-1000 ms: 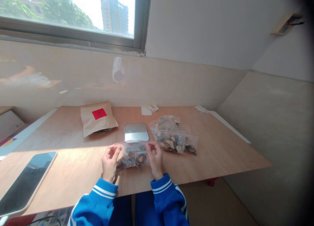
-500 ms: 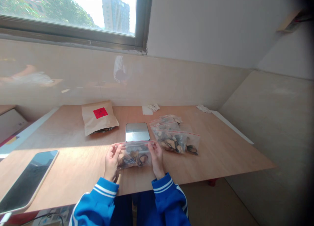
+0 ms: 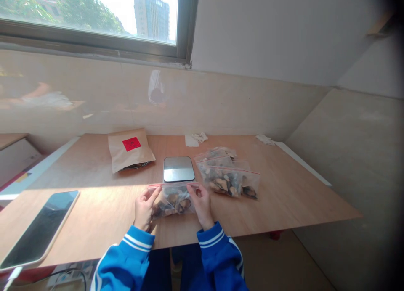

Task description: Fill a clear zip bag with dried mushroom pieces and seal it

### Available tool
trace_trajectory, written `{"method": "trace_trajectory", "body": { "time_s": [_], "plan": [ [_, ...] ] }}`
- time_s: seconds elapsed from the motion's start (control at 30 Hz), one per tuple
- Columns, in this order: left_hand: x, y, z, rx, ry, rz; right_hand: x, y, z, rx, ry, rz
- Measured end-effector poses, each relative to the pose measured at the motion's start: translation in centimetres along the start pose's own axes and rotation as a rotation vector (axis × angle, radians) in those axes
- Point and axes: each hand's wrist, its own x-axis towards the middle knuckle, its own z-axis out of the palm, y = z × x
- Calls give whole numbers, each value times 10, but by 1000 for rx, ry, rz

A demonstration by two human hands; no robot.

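A clear zip bag (image 3: 175, 200) with a red seal strip lies at the table's front, holding brown and dark dried pieces that I cannot name. My left hand (image 3: 145, 206) pinches its upper left edge between thumb and fingers. At the upper right of the same bag, my right hand (image 3: 201, 202) is closed on the seal strip. Just beyond the bag sits a flat kitchen scale (image 3: 179, 169) with a shiny metal top. To the right of the scale, several similar filled zip bags (image 3: 225, 183) overlap in a pile.
A brown paper pouch (image 3: 131, 150) with a red label stands at the back left. A phone (image 3: 39, 230) with a cable plugged in lies at the left front. Crumpled paper (image 3: 199, 137) rests near the wall, and another scrap (image 3: 265, 139) lies farther right.
My fingers have slid inward along the bag's top strip, the right hand's more clearly. The view has shifted slightly; the other things have stayed in place.
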Motion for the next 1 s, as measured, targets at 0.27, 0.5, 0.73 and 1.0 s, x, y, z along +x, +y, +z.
{"method": "trace_trajectory", "body": {
  "time_s": [0.27, 0.5, 0.73, 1.0],
  "plan": [
    [0, -3, 1, -34, -62, 4, -1, 0, 1, 217, -12, 65],
    [-4, -1, 3, 90, -78, -33, -5, -13, 0, 239, -161, 80],
    [-2, -2, 2, 95, -74, 26, -7, -14, 6, 179, -119, 80],
    [-5, 0, 3, 79, -16, -32, -8, -18, 6, 96, -108, -35]
  ]
}}
